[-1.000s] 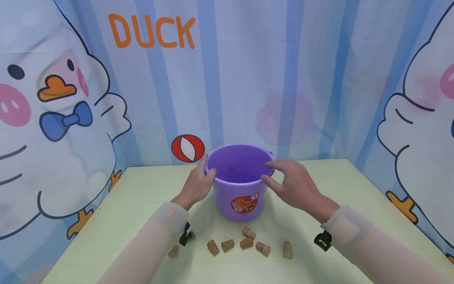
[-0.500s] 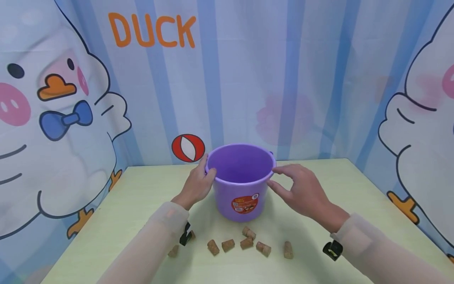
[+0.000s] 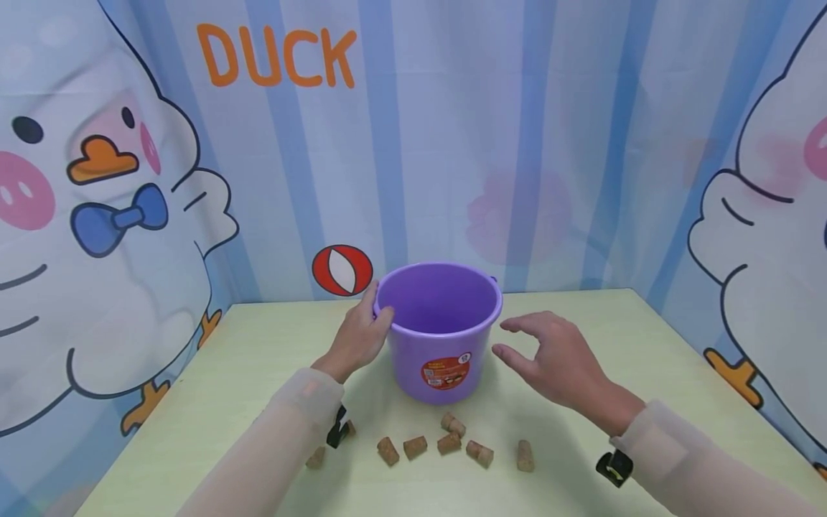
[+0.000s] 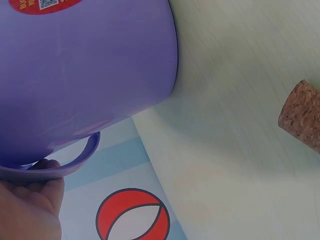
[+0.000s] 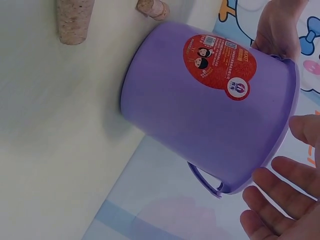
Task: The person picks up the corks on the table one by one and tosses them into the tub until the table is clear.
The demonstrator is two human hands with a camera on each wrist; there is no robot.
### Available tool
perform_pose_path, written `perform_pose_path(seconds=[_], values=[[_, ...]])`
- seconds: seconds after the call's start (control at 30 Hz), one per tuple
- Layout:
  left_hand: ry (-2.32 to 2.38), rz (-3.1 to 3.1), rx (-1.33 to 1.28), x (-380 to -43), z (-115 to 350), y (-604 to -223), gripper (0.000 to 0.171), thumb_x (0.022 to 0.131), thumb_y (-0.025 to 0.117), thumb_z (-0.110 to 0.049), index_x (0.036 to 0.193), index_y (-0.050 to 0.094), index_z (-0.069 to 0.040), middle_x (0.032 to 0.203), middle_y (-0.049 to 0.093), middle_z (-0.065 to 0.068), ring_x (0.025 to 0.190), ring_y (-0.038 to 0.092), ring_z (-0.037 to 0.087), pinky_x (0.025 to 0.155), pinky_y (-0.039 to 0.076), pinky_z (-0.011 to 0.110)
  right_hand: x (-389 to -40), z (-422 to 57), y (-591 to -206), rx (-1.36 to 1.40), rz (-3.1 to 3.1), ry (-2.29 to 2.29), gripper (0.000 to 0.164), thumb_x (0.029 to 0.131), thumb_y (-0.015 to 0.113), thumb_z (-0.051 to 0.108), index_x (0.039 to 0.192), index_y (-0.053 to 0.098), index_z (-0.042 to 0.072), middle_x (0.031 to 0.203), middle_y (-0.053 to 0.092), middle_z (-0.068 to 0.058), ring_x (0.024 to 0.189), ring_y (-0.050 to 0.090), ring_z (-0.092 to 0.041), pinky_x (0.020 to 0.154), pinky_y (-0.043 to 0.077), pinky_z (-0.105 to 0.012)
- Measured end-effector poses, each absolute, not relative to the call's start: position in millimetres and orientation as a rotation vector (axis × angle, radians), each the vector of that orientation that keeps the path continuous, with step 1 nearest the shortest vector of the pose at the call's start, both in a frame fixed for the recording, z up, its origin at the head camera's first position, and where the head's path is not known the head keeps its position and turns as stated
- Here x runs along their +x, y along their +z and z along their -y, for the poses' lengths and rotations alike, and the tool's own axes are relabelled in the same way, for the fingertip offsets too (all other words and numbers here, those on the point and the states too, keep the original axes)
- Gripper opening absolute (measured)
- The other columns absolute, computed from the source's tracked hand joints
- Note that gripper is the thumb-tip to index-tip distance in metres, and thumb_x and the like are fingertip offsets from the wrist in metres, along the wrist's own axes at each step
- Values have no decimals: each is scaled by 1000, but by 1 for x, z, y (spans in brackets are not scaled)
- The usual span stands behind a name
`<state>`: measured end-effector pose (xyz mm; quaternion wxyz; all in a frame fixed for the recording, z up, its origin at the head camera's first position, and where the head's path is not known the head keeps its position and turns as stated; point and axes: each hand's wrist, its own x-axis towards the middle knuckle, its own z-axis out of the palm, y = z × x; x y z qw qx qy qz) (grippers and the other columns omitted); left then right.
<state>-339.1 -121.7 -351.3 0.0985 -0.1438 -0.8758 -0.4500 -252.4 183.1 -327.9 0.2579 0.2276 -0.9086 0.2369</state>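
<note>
A purple bucket (image 3: 439,366) with a red round label stands upright on the table. My left hand (image 3: 357,337) grips its rim at the left side, thumb over the front. In the left wrist view, fingers of the left hand (image 4: 35,205) curl beneath the bucket's rim by the handle (image 4: 85,155). To the right of the bucket, my right hand (image 3: 562,359) is held apart from it, thumb and fingers spread, holding nothing. The right wrist view shows its loosely bent fingers beside the bucket's rim (image 5: 296,85). The inside of the bucket shows only purple wall.
Several corks lie on the pale table (image 3: 245,402) in front of the bucket, one cork (image 3: 525,456) off to the right. Another cork (image 3: 316,457) is near the left sleeve. A striped curtain (image 3: 426,143) printed with ducks hangs behind the table.
My right hand has let go of the bucket's right rim and moved right and slightly nearer. My left hand and the bucket have stayed in place.
</note>
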Motion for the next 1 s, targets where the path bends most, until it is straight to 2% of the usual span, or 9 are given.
perform_pose_path(seconds=[0.53, 1.0], values=[[-1341, 2594, -436, -339, 122, -351, 71, 104, 40, -30, 165, 11, -8, 164, 35, 11, 147, 40, 30, 117, 35, 51, -244, -184, -337, 609, 2568, 640, 37, 88, 80, 30, 118, 76, 9, 117, 75, -6, 112, 67, -31, 95, 53, -57], [-1325, 2601, -430, -339, 122, -351, 73, 103, 38, -35, 165, 11, -9, 163, 36, 11, 146, 41, 30, 117, 36, 51, -242, -189, -343, 647, 2644, 596, 41, 85, 84, 30, 118, 76, 8, 112, 76, -5, 108, 68, -29, 94, 54, -56]])
